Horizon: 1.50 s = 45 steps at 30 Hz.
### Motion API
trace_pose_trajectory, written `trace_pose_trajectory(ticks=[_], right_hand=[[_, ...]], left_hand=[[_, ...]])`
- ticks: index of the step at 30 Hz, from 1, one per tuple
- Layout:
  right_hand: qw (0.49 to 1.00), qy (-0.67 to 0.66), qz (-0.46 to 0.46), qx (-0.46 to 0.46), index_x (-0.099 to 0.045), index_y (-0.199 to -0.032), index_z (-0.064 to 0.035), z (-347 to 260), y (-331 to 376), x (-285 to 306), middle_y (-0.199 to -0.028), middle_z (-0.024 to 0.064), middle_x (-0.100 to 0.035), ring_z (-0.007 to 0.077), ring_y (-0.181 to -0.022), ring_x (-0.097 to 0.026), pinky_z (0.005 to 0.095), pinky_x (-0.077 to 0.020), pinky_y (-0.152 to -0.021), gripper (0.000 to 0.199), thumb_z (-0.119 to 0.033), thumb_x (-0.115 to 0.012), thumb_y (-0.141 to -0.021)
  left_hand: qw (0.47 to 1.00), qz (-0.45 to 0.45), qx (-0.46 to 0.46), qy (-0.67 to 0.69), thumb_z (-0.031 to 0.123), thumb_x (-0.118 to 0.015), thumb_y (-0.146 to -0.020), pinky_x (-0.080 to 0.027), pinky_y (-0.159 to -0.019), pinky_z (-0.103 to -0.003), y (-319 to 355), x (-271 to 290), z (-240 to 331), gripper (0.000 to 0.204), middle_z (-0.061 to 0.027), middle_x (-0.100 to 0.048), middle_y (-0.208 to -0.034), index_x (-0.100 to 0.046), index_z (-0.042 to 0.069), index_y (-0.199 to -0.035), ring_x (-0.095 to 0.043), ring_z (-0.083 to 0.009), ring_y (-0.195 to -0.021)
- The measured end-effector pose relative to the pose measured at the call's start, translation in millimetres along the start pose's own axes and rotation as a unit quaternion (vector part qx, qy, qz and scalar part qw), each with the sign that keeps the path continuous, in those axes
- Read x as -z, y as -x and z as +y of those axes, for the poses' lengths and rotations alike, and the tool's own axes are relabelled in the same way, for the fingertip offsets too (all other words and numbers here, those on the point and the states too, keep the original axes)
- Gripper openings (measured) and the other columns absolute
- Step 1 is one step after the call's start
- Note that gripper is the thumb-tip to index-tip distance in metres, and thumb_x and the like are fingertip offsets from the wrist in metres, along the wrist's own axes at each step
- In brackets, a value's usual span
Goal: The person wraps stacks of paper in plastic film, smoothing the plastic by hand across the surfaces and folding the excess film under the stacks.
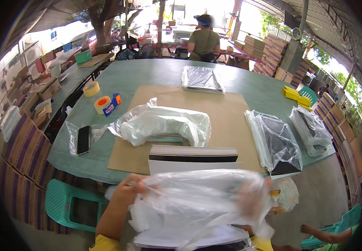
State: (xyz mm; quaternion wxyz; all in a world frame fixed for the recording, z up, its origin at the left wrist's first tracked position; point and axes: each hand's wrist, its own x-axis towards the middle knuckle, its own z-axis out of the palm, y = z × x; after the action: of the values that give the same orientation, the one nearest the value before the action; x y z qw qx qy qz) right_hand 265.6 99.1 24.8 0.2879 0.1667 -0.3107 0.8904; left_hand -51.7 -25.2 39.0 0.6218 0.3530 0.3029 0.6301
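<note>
Just above my lap, a clear plastic bag (197, 188) is stretched between my two hands, smeared by motion. My left hand (133, 187) is closed on the bag's left edge. Through the film shows my right hand (250, 198), blurred; whether it is inside or behind the plastic, I cannot tell, and its fingers are unclear. Beyond the bag, a stack of thin boards (193, 152) with dark and pale edges rests on a brown cardboard sheet (227, 104). Behind that stack lies a bundle of crumpled clear plastic bags (168, 123). Below the bag, white and black flat pieces (193, 240) lie near my body.
The green table (126, 75) bears tape rolls (102, 104), a phone (83, 140), plastic-wrapped dark panels (273, 140), another wrapped panel (202, 78) and yellow packets (296, 96). A green stool (70, 205) stands at left. A person (204, 39) stands beyond; another's arm (325, 236) shows lower right.
</note>
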Motion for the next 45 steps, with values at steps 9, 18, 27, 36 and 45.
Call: trace_pose_trajectory(ticks=[9, 18, 27, 36, 45], right_hand=[[0.180, 0.846, -0.208, -0.456, -0.064, -0.086, -0.0058, 11.1, -5.8, 0.5, -0.109, 0.0134, -0.052, 0.0274, -0.107, -0.043, 0.0367, -0.0294, -0.092, 0.030, -0.026, -0.058, -0.065], [0.373, 0.909, 0.043, -0.182, -0.055, -0.105, -0.0064, 38.3, 9.8, 35.0, -0.122, 0.0079, -0.042, 0.0257, -0.117, -0.032, 0.0497, -0.0105, -0.098, 0.038, -0.017, -0.052, -0.069], [0.528, 0.812, 0.012, -0.249, -0.054, -0.089, -0.0029, 31.4, 8.9, 4.0, -0.073, 0.0132, -0.056, 0.0332, -0.076, -0.055, 0.0396, -0.0444, -0.065, 0.023, -0.011, -0.050, -0.068], [0.463, 0.824, 0.297, 0.133, -0.052, -0.083, -0.0076, -13.1, -16.4, -18.1, -0.075, 0.0045, -0.053, 0.0202, -0.063, -0.055, 0.0298, -0.0440, -0.054, 0.028, -0.001, -0.058, -0.056], [0.284, 0.900, 0.311, 0.115, -0.053, -0.106, -0.0101, -20.7, -28.5, -9.0, -0.101, 0.0075, -0.051, 0.0264, -0.089, -0.047, 0.0316, -0.0426, -0.070, 0.065, 0.014, -0.045, -0.047]], left_hand=[[0.512, -0.323, 0.101, -0.790, 0.023, -0.053, -0.076, -0.047, -0.058, -0.034, -19.1, -37.8, -13.8, 0.020, -0.0123, -0.057, -0.069, -0.055, 0.004, -0.072, -0.056, -0.0294, -0.064], [0.477, -0.464, 0.110, -0.738, 0.017, -0.056, -0.063, -0.046, -0.056, -0.037, 4.6, -51.8, -33.6, 0.015, -0.0119, -0.057, -0.072, -0.053, 0.005, -0.070, -0.056, -0.0275, -0.071], [0.356, -0.313, 0.093, -0.875, 0.027, -0.057, -0.067, -0.043, -0.056, -0.039, 0.5, 25.4, -52.0, 0.026, -0.0125, -0.056, -0.063, -0.056, 0.002, -0.071, -0.056, -0.0284, -0.065], [0.794, 0.225, -0.108, -0.554, 0.018, -0.058, -0.070, -0.039, -0.053, -0.028, 11.1, 29.2, 17.6, 0.018, -0.0034, -0.047, -0.065, -0.047, 0.004, -0.073, -0.047, -0.0173, -0.057], [0.617, 0.148, -0.308, -0.709, 0.007, -0.049, -0.072, -0.040, -0.076, -0.033, -57.1, 5.2, 0.4, 0.042, -0.0122, -0.046, -0.106, -0.046, 0.003, -0.114, -0.050, -0.0251, -0.081]])
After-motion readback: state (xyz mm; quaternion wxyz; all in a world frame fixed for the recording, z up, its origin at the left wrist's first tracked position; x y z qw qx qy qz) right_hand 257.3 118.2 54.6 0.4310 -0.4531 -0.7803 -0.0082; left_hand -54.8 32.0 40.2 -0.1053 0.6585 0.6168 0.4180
